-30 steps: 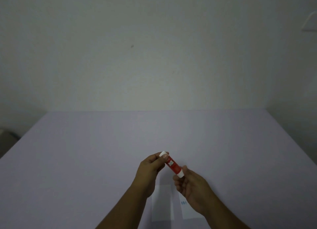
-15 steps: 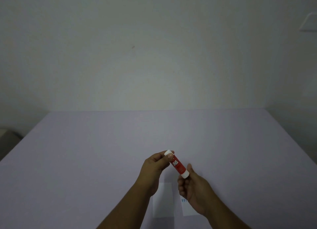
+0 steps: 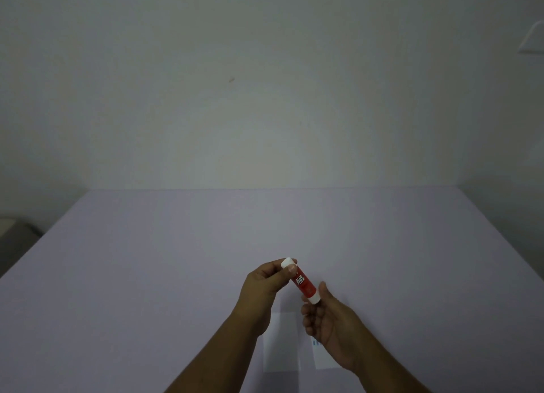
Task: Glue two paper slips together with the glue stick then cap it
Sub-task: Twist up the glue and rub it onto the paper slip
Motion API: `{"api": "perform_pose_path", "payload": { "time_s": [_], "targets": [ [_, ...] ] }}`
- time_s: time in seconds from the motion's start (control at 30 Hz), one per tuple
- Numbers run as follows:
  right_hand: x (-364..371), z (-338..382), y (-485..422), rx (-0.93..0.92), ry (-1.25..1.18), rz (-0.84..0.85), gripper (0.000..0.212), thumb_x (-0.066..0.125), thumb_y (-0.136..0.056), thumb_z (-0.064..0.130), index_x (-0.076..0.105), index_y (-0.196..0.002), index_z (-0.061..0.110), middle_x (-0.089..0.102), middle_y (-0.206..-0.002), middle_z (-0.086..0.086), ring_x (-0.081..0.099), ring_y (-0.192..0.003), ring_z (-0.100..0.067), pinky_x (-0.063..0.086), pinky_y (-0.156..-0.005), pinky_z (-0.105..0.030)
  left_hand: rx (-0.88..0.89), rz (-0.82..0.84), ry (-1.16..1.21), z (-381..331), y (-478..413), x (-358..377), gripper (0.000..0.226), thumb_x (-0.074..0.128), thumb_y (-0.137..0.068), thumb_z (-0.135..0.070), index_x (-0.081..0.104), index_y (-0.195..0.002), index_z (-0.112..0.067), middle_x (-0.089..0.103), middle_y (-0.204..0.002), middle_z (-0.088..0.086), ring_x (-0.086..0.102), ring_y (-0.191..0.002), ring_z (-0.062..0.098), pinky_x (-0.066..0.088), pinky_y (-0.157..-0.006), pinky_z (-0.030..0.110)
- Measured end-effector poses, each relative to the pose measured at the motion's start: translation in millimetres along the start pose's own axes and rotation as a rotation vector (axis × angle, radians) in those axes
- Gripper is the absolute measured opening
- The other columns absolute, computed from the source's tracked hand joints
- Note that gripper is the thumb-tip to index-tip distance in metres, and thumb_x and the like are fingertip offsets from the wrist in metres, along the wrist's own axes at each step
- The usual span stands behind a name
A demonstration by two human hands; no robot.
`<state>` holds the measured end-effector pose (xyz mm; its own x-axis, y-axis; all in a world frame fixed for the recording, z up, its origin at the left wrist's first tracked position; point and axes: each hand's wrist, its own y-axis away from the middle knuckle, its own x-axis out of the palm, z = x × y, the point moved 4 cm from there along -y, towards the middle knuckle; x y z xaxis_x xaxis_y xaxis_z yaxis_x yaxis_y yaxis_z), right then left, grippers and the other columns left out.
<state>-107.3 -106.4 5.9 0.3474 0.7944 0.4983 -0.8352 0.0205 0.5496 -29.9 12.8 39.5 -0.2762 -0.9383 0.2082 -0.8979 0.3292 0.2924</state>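
Closest to me, two white paper slips lie flat on the lilac tabletop [image 3: 123, 274], side by side with a narrow strip of tabletop between them. The left slip [image 3: 281, 344] shows between my forearms, and the right slip [image 3: 323, 360], with small blue marks near its upper edge, is partly covered by my right hand [image 3: 329, 319]. That hand hovers above the slips with its fingers curled, and thumb and fingertips pinch the lower white end of the glue stick [image 3: 303, 283]. The stick is held in the air, clear of the tabletop, and its red body with white lettering slants up and to the left. Just beyond, my left hand [image 3: 265, 286] grips the upper white end between thumb and curled fingers, the thumbnail facing me. I cannot tell which white end is the cap. Past my hands the tabletop runs back to a pale wall [image 3: 265, 98]. A small dark mark [image 3: 231, 80] sits on that wall, and a white fitting [image 3: 533, 40] shows high at its right edge.
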Motion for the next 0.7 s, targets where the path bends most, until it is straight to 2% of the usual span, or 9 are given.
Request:
{"api": "perform_pose_path", "payload": {
  "time_s": [0.03, 0.1, 0.23, 0.3, 0.33, 0.4, 0.5, 0.6, 0.7],
  "targets": [
    [-1.3, 1.4, -0.9, -0.048, 0.005, 0.0, 0.041, 0.057, -0.079, 0.035, 0.061, -0.096, -0.003, 0.06, -0.065, -0.011, 0.054, -0.056, -0.019, 0.045, -0.055, -0.029, -0.001, -0.007, 0.003, 0.4, 0.4, -0.3, 0.02, 0.068, -0.082, -0.023, 0.071, -0.101, -0.018, 0.072, -0.106, 0.001, 0.062, -0.105, 0.015, 0.048, -0.081, 0.02],
    [-1.3, 3.1, -0.9, -0.071, 0.026, 0.0, 0.041, 0.061, -0.073, 0.033, 0.06, -0.093, -0.002, 0.057, -0.062, -0.008, 0.051, -0.053, -0.016, 0.044, -0.052, -0.026, 0.002, -0.013, 0.01, 0.1, 1.1, -0.5, 0.022, 0.067, -0.082, -0.023, 0.071, -0.103, -0.016, 0.072, -0.106, 0.002, 0.062, -0.105, 0.016, 0.049, -0.081, 0.02],
    [-1.7, -4.6, -1.7, 0.079, -0.03, -0.011, 0.051, 0.051, -0.08, 0.053, 0.066, -0.064, 0.007, 0.052, -0.054, -0.005, 0.045, -0.044, -0.013, 0.035, -0.043, -0.023, -0.003, 0.011, 0.006, -2.1, 0.4, 0.8, 0.025, 0.067, -0.083, -0.022, 0.07, -0.106, -0.013, 0.071, -0.11, 0.004, 0.062, -0.107, 0.018, 0.048, -0.083, 0.021],
    [-3.4, -6.5, -2.1, 0.116, -0.014, -0.02, 0.057, 0.049, -0.079, 0.059, 0.066, -0.058, 0.009, 0.053, -0.053, -0.004, 0.044, -0.043, -0.013, 0.033, -0.043, -0.022, -0.011, 0.021, -0.008, -1.9, 0.0, 1.6, 0.021, 0.067, -0.083, -0.022, 0.07, -0.103, -0.016, 0.071, -0.108, 0.002, 0.062, -0.105, 0.016, 0.048, -0.078, 0.018],
    [-3.0, -6.3, -1.8, 0.11, 0.004, -0.016, 0.056, 0.049, -0.079, 0.059, 0.067, -0.06, 0.009, 0.055, -0.053, -0.005, 0.045, -0.044, -0.014, 0.033, -0.044, -0.023, -0.01, 0.024, -0.01, -1.6, 0.2, 1.2, 0.019, 0.067, -0.083, -0.022, 0.071, -0.101, -0.018, 0.071, -0.107, 0.001, 0.062, -0.105, 0.015, 0.048, -0.075, 0.017],
    [-1.9, -3.7, -1.3, 0.064, 0.0, 0.002, 0.05, 0.053, -0.078, 0.052, 0.07, -0.076, 0.005, 0.059, -0.058, -0.007, 0.05, -0.048, -0.016, 0.039, -0.047, -0.025, -0.004, 0.021, -0.001, -1.5, 0.1, -0.3, 0.019, 0.067, -0.082, -0.022, 0.071, -0.1, -0.018, 0.071, -0.107, 0.001, 0.062, -0.104, 0.014, 0.048, -0.074, 0.017],
    [-4.3, 4.5, -2.0, -0.042, -0.011, -0.021, 0.044, 0.062, -0.072, 0.033, 0.059, -0.098, -0.001, 0.058, -0.063, -0.011, 0.051, -0.052, -0.017, 0.045, -0.049, -0.025, -0.011, 0.007, 0.029, 0.2, -0.2, -1.8, 0.023, 0.067, -0.082, -0.022, 0.07, -0.103, -0.014, 0.071, -0.108, 0.005, 0.063, -0.106, 0.018, 0.049, -0.078, 0.018],
    [-2.3, 4.8, -1.1, 0.019, 0.02, -0.036, 0.04, 0.055, -0.083, 0.04, 0.061, -0.085, 0.0, 0.05, -0.055, -0.006, 0.043, -0.047, -0.013, 0.037, -0.044, -0.022, -0.012, 0.02, 0.05, 1.0, -0.9, -1.4, 0.025, 0.066, -0.082, -0.023, 0.07, -0.104, -0.013, 0.072, -0.107, 0.004, 0.063, -0.106, 0.017, 0.05, -0.079, 0.019],
    [-2.0, 2.9, -0.4, 0.104, 0.045, -0.055, 0.056, 0.042, -0.088, 0.054, 0.06, -0.066, 0.006, 0.045, -0.05, -0.004, 0.038, -0.041, -0.013, 0.03, -0.04, -0.022, -0.012, 0.034, 0.046, 0.9, -1.4, -0.5, 0.023, 0.066, -0.082, -0.024, 0.07, -0.102, -0.016, 0.072, -0.106, 0.001, 0.063, -0.105, 0.015, 0.051, -0.076, 0.017]
  ]
}}
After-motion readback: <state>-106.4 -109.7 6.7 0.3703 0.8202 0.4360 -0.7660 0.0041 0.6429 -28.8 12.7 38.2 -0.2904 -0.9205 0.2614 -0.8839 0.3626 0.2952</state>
